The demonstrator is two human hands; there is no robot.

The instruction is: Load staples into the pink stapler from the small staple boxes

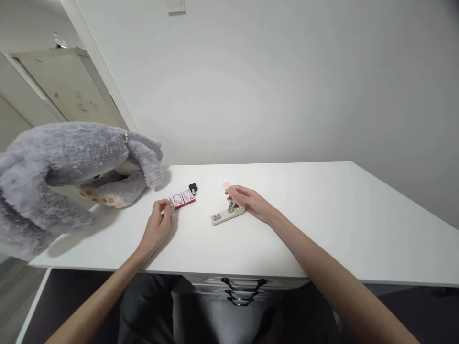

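My right hand (251, 201) grips a stapler (224, 216) by its raised pink top, with the fingers wrapped round it. The stapler is swung open; its cream base lies on the white table and a metal part shows at the hinge. My left hand (160, 219) pinches a small grey strip of staples (172, 209) between thumb and fingertips. Just beyond those fingertips lie two small red-and-white boxes (182, 198) side by side. Behind the boxes is a small black object with a metal end (193, 188), which looks like a USB plug.
A large grey plush toy (79, 148) sits on the left end of the white table (322, 215). A pale wall (251, 86) rises behind the table. Drawers with black handles (244, 285) are under the front edge, near my legs. A cabinet (68, 86) stands at the far left.
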